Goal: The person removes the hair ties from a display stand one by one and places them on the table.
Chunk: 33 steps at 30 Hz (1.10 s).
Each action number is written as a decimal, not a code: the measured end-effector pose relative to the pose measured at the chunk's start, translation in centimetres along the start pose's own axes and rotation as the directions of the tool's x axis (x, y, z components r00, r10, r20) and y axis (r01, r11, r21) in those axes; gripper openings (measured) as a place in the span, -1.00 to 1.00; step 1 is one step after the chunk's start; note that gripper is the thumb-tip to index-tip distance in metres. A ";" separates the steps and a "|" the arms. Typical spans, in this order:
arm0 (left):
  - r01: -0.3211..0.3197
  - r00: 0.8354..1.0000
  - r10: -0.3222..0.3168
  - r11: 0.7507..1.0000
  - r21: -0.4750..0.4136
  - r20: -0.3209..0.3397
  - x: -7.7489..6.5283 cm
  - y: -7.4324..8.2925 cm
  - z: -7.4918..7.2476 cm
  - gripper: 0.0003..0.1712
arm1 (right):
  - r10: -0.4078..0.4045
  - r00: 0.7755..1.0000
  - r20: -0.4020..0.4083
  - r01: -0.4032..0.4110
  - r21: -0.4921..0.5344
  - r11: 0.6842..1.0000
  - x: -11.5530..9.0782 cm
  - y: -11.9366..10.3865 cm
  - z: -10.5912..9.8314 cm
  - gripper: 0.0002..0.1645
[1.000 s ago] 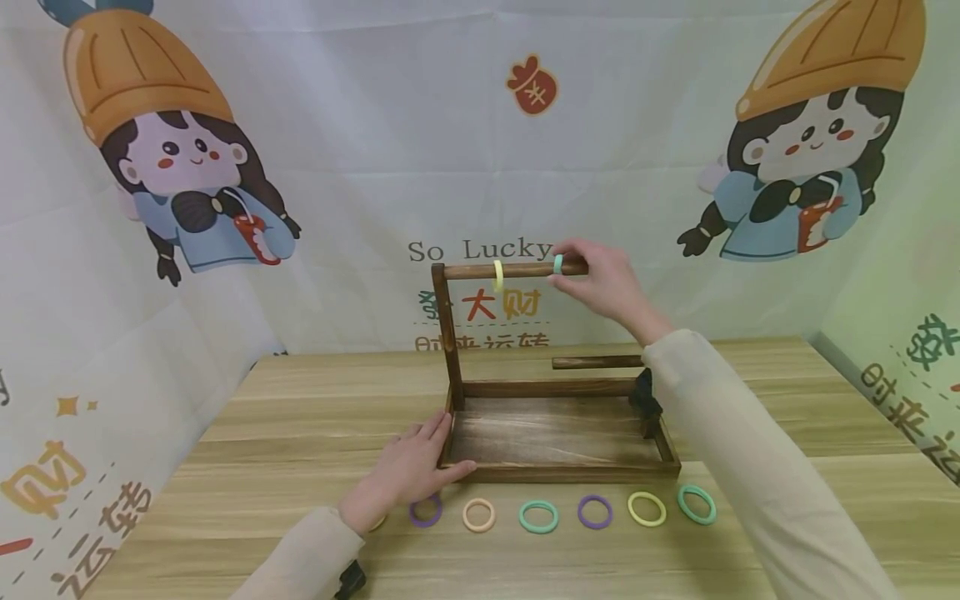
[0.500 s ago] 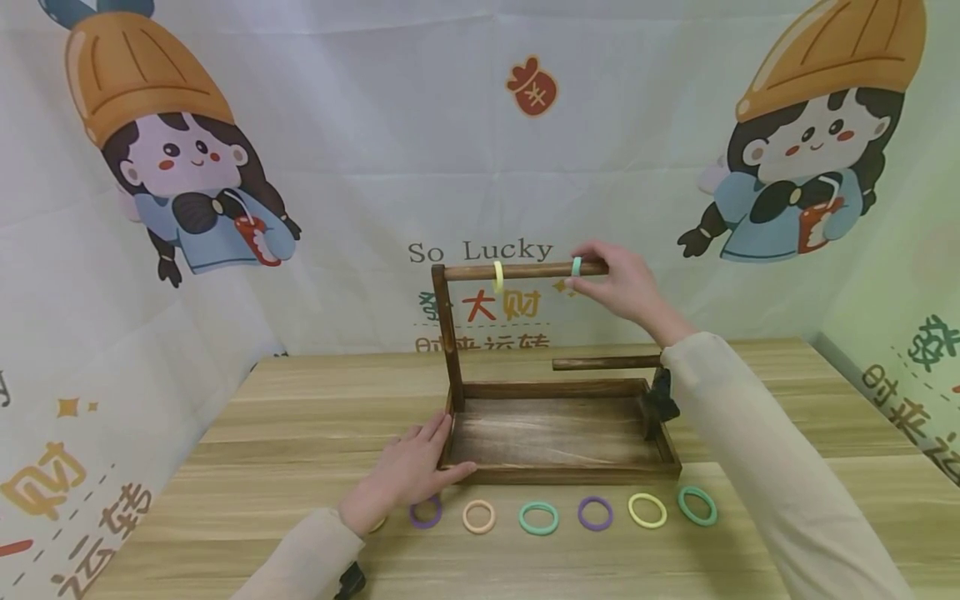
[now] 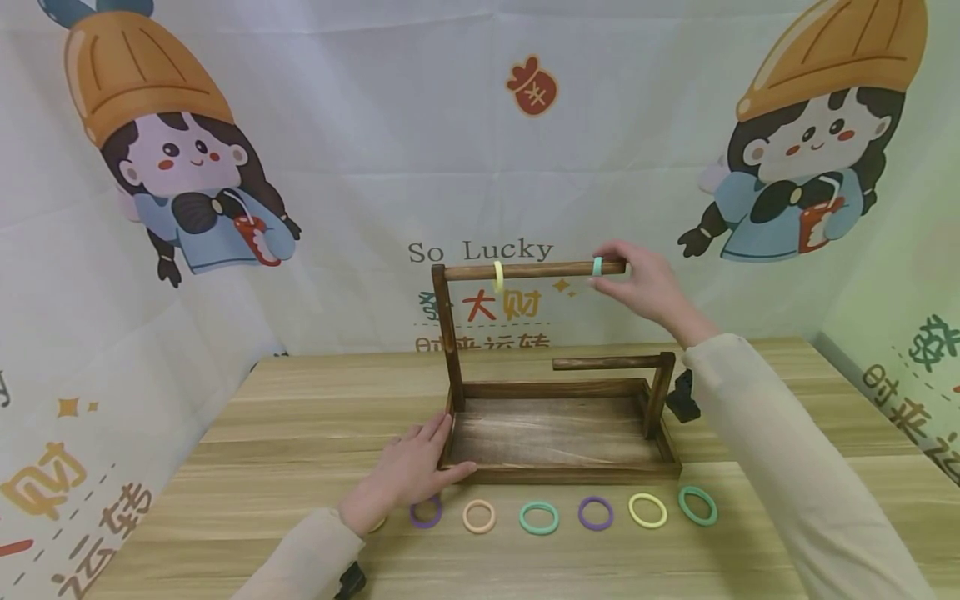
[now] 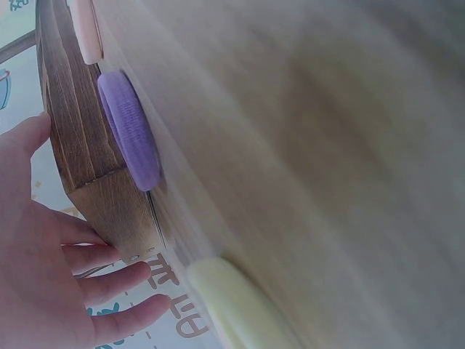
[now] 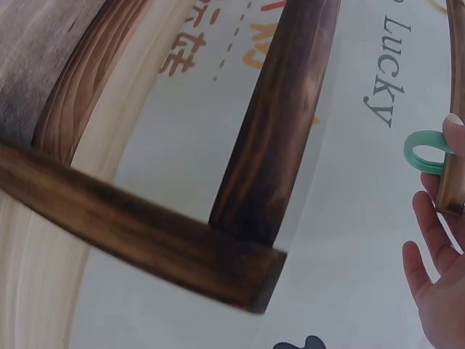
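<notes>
In the head view my right hand [image 3: 645, 283] pinches a green hair tie [image 3: 597, 267] near the free right end of the upper bar [image 3: 547, 270] of a dark wooden rack. The right wrist view shows this green loop [image 5: 411, 149] around the bar, sagging to one side. Farther left on the same bar hangs a yellow hair tie [image 3: 498, 277]. My left hand [image 3: 408, 471] rests at the left front corner of the rack's tray [image 3: 555, 473], thumb on the front rim. Seen from the left wrist, its fingers [image 4: 120, 287] are spread against the wood.
A shorter, lower bar [image 3: 607, 363] stands on the rack's right post. Along the tray's front lie a purple [image 3: 426, 512], a peach [image 3: 479, 516], a green [image 3: 538, 517], another purple [image 3: 596, 512], a yellow [image 3: 647, 510] and another green hair tie [image 3: 698, 506]. My left hand partly hides a pale yellow one [image 4: 236, 305].
My right hand has slid right along the upper bar with the green hair tie, toward the bar's free end. The left hand and the rack have stayed put.
</notes>
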<state>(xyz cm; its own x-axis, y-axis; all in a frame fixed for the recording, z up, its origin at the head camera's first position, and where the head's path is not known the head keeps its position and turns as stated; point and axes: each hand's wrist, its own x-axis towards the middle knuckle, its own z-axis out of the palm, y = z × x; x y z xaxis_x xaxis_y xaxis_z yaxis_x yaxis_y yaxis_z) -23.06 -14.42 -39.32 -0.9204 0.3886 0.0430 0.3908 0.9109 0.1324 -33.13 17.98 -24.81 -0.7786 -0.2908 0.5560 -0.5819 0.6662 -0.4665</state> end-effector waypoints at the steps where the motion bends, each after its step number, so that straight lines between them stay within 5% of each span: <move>1: 0.000 1.000 0.000 1.000 0.001 0.000 0.0 0.0 0.0 0.04 | -0.002 1.000 0.002 0.002 -0.004 1.000 0.0 0.1 -0.1 -0.61; 33: -0.007 1.000 0.007 1.000 0.004 -0.009 0.0 -0.1 0.0 0.03 | 0.031 0.999 -0.028 -0.031 0.021 0.999 -1.3 1.9 -1.7 -0.62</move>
<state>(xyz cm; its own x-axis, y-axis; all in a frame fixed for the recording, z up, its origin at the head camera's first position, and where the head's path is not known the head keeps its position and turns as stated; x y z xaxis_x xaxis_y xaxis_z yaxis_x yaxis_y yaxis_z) -23.09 -14.51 -39.35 -0.9178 0.3935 0.0523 0.3970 0.9088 0.1281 -32.86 20.81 -25.26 -0.7897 -0.2505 0.5600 -0.5625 0.6600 -0.4980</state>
